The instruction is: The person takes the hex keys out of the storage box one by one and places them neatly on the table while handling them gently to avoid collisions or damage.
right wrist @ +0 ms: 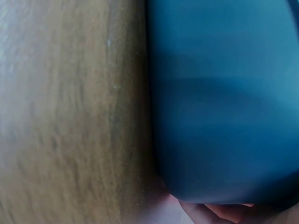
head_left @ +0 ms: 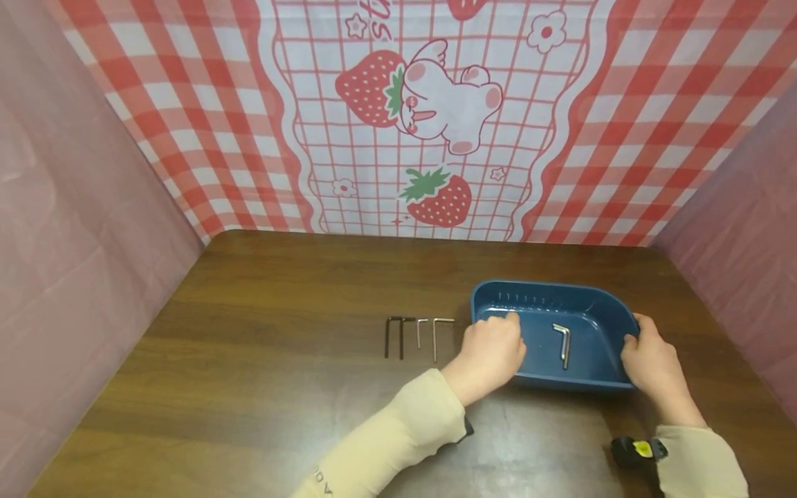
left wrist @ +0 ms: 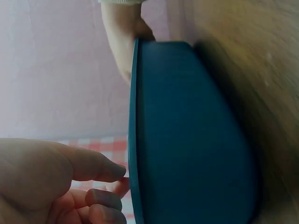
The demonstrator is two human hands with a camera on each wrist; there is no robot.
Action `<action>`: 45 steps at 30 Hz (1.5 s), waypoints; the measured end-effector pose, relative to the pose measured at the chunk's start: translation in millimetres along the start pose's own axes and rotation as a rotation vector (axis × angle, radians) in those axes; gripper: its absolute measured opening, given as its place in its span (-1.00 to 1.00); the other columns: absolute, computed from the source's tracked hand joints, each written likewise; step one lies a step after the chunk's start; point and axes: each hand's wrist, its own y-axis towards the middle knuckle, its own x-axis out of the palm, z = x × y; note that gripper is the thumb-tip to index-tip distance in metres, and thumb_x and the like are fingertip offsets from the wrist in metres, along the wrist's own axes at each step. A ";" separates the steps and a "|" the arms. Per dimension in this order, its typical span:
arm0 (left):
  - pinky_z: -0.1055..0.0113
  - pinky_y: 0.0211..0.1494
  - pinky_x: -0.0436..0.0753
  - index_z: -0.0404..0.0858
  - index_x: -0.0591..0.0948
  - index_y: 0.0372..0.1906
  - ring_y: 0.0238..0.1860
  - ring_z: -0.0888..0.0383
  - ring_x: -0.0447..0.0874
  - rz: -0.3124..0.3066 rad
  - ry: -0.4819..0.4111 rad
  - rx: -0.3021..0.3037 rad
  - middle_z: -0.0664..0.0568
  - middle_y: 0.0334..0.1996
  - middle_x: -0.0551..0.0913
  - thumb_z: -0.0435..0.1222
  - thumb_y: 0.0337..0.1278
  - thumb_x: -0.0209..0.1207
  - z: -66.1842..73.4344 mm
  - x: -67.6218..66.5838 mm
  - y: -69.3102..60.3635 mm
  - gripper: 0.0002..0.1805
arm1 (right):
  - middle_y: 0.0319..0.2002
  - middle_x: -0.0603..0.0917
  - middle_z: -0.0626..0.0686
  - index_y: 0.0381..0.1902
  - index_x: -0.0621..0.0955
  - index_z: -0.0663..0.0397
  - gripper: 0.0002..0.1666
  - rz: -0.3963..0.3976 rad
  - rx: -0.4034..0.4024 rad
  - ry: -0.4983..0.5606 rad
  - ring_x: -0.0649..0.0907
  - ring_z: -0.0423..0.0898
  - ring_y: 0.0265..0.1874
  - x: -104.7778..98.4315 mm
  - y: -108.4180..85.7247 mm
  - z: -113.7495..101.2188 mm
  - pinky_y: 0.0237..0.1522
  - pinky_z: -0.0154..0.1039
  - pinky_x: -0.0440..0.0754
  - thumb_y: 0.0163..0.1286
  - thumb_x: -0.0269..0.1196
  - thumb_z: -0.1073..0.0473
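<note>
A blue tray (head_left: pixel 554 382) on the table holds silver L-shaped hex keys (head_left: pixel 565 346). My right hand (head_left: pixel 656 360) grips its right end, with the thumb over the rim; in the right wrist view, fingers (right wrist: pixel 229 212) lie against the tray's underside (right wrist: pixel 224 116). Over the tray's front left corner is my left hand (head_left: pixel 488 353). The left wrist view has the left hand's thumb (left wrist: pixel 100 166) and bent fingers beside the rim of the tray (left wrist: pixel 196 135); whether they pinch anything is hidden.
Left of the tray, several hex keys (head_left: pixel 434 339), black and silver, lie in a row on the brown table (head_left: pixel 249 346). A red-and-white checked cloth (head_left: pixel 218 138) hangs behind, with pink cloth (head_left: pixel 75 207) at both sides.
</note>
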 end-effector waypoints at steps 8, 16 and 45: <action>0.39 -0.71 0.33 -0.05 0.52 -0.46 -0.60 0.24 0.57 -0.078 0.011 0.062 0.15 -0.58 0.63 -0.12 0.01 0.16 27.9 12.4 1.5 -0.88 | -0.02 0.30 0.65 0.23 0.07 0.46 -0.47 -0.008 0.004 0.002 0.36 0.56 -0.11 0.5 -0.6 -1.5 -0.21 0.29 0.35 0.37 -0.20 0.28; 0.40 -0.62 0.37 0.01 0.59 -0.40 -0.53 0.30 0.57 -0.125 0.022 0.124 0.21 -0.51 0.66 -0.10 -0.02 0.17 47.1 23.0 14.9 -0.91 | -0.01 0.29 0.65 0.23 0.07 0.46 -0.47 -0.012 0.015 -0.005 0.35 0.57 -0.09 -1.4 0.6 -2.2 -0.18 0.30 0.33 0.37 -0.21 0.27; 0.31 -0.24 0.46 0.05 0.44 0.05 -0.19 0.30 0.55 -0.353 0.085 0.004 0.28 -0.14 0.56 0.03 0.02 0.10 98.1 56.1 59.3 -0.56 | -0.02 0.30 0.65 0.22 0.08 0.46 -0.47 0.005 0.005 -0.024 0.35 0.58 -0.11 -1.5 0.8 -0.6 -0.18 0.30 0.34 0.36 -0.19 0.28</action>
